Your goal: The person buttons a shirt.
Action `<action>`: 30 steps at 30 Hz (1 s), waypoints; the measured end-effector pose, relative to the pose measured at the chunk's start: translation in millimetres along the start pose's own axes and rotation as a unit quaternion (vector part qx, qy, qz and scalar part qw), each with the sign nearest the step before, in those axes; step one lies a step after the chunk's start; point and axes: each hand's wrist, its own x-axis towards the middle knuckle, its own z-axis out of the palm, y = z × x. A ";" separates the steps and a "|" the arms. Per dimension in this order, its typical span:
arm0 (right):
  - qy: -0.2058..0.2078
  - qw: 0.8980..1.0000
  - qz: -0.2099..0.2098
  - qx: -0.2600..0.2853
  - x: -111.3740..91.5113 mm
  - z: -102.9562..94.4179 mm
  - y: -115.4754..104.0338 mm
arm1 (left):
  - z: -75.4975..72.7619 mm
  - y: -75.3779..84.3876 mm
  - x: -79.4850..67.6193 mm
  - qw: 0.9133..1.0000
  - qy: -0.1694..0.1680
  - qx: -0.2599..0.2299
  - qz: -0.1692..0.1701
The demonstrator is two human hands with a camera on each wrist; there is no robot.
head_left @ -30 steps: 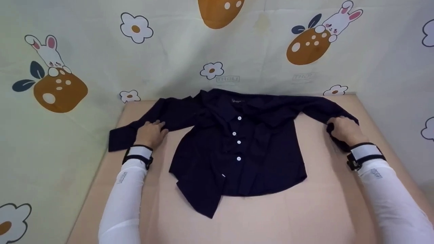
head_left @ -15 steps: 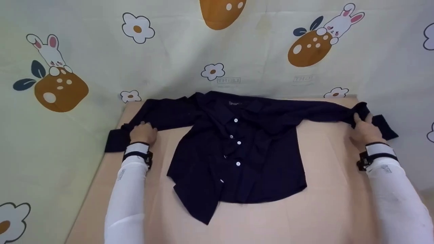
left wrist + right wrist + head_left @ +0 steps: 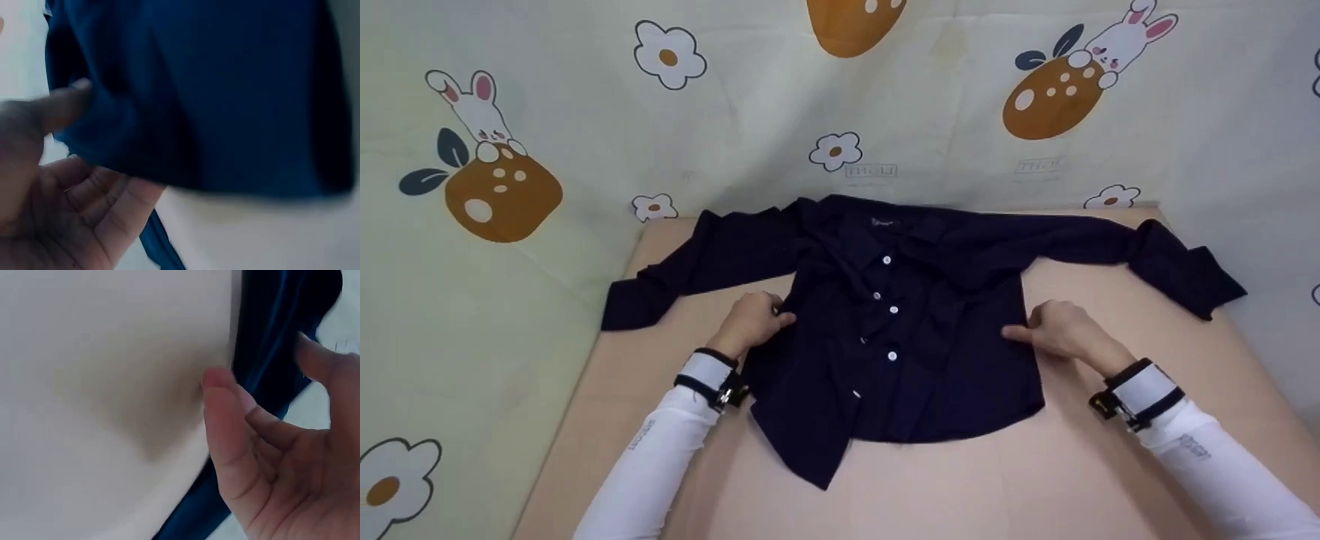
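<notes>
A dark navy button-up shirt [image 3: 937,360] lies spread on the table, front up, collar at the far side and both sleeves stretched outward. White buttons run down its middle. My left hand [image 3: 754,322] is at the shirt's left side edge. In the left wrist view its thumb [image 3: 62,109] lies over the cloth, with the fingers [image 3: 118,211] reaching under the edge, apart from the thumb. My right hand [image 3: 1065,330] is at the right side edge, thumb over the cloth. In the right wrist view its thumb and fingers [image 3: 225,422] stand apart around the edge, not pinching.
The peach table [image 3: 930,495] meets a pale wall cloth [image 3: 735,112] printed with rabbits, oranges and flowers at the back and left. The left cuff [image 3: 630,306] lies by the table's left edge, and the right cuff [image 3: 1211,281] reaches past the right edge.
Both hands have left the sleeves and moved inward to the shirt's sides. The right sleeve, earlier bent down under the right hand, now stretches outward to the right.
</notes>
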 end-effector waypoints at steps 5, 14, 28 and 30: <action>-0.042 0.999 -0.025 0.015 -4.6 7.5 -13.8 | 3.3 5.7 -12.3 1.000 0.006 -0.011 -0.016; -0.133 0.990 -0.018 -0.043 -26.0 -16.2 -1.3 | 0.6 9.7 -30.6 0.996 -0.087 -0.003 -0.022; -0.024 0.996 -0.050 -0.064 -0.1 3.0 -61.7 | 3.9 89.2 37.1 0.947 0.064 0.155 0.272; -0.016 0.997 -0.047 -0.062 4.5 15.4 -69.0 | 10.2 102.2 52.0 0.935 0.070 0.184 0.296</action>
